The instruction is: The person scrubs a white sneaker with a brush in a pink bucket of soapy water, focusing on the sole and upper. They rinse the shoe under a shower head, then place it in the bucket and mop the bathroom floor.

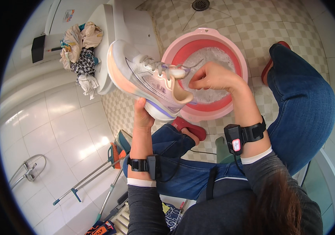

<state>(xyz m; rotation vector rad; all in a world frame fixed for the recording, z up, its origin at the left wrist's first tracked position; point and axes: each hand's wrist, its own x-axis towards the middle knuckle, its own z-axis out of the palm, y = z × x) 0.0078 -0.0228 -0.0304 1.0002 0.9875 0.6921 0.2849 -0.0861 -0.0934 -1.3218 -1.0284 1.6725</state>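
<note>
My left hand (143, 115) grips a pale running shoe (152, 85) by its sole near the heel, with the toe pointing to the upper left. The shoe has grey laces (155, 65), and one loose lace end rises over the basin. Just right of the shoe's opening is my right hand (211, 77), its fingers bent together; whether they pinch anything cannot be made out. Beneath both, a pink plastic basin (240, 58) with a red inside stands on the tiled floor and holds foamy water (214, 55).
Crumpled clothes (82, 50) lie on a white surface at the upper left. Long-handled cleaning tools (97, 173) lean at the lower left, by a slatted rack (122, 217). A floor drain (200, 4) is beyond the basin. My knees and red slippers (196, 130) flank the basin's near side.
</note>
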